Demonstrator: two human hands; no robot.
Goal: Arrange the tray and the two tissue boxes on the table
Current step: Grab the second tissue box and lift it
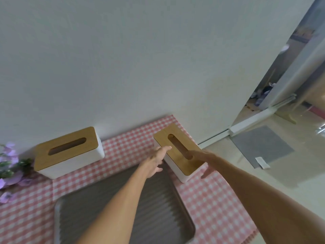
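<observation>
Left hand: my left hand (pixel 157 160), fingers spread, reaches the left side of the right tissue box (pixel 179 152); contact unclear.
Right hand: my right hand (pixel 206 160) lies open over the box's wooden lid, gripping nothing.
Right tissue box: angled near the table's (pixel 207 205) right edge.
Left tissue box (pixel 67 152): against the wall (pixel 140 59), well apart.
Tray (pixel 158 196): ribbed, grey, nearest me, between the boxes.
Open room: bare checked cloth between the boxes.
Flowers (pixel 10 166): far left.

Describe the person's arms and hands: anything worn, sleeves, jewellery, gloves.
Both forearms are bare right down to the frame's bottom edge, with no sleeve in view. The left hand and right hand wear no gloves, and no watch, bracelet or ring shows on either. The image is slightly blurred, so a thin ring could go unseen.
</observation>
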